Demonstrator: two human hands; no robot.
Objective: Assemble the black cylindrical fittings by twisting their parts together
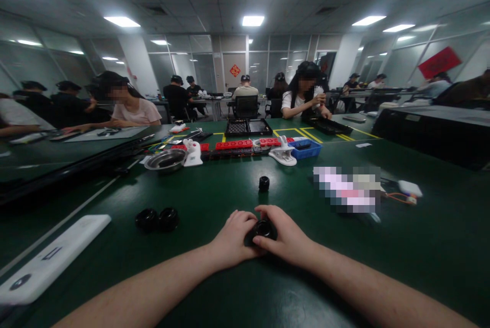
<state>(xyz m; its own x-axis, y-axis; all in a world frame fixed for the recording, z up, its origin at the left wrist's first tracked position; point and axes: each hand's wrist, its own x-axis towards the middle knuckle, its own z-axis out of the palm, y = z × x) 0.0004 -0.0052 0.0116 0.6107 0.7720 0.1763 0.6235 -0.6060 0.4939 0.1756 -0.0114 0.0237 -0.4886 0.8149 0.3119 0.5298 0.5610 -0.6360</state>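
Observation:
Low over the green table, my left hand (pixel 236 236) and my right hand (pixel 288 236) close round a glossy black round part (pixel 264 228) with a hollow centre. My right thumb and fingers clasp its right side and rim; my left fingers wrap its left side, hiding much of it. A smaller black cylindrical part (pixel 264 183) stands just beyond my hands. Off to the left, two more black round parts, one (pixel 146 220) and another (pixel 168 219), sit side by side.
A white panel (pixel 57 256) lies at left. Farther back are a metal bowl (pixel 166 160), a red strip of parts (pixel 234 145), a white clamp (pixel 283 152) and a blue tray (pixel 312 150). A large black case (pixel 432 131) stands right. Co-workers sit across the table.

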